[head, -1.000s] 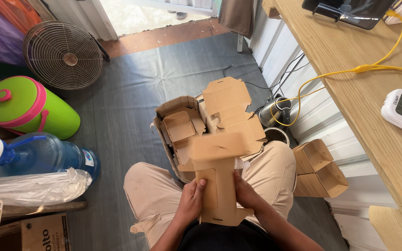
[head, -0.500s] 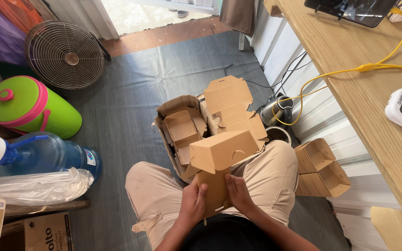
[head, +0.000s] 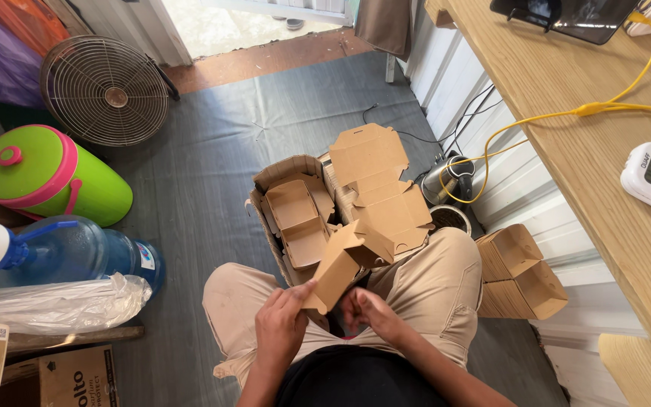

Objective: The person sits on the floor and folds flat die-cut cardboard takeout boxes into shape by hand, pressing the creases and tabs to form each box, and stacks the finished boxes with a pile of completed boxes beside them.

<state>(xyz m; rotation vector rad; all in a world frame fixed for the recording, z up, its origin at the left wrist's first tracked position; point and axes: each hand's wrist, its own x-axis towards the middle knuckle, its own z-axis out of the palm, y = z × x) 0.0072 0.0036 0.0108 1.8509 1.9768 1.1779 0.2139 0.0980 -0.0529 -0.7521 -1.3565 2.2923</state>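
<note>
Over the person's lap, the left hand (head: 280, 328) grips the near edge of a half-folded brown cardboard box (head: 374, 226), fingers pinched on it. The right hand (head: 367, 313) curls beneath the same box, touching its underside. Beyond the knees, on the floor, an open carton (head: 265, 207) holds folded boxes (head: 299, 222).
</note>
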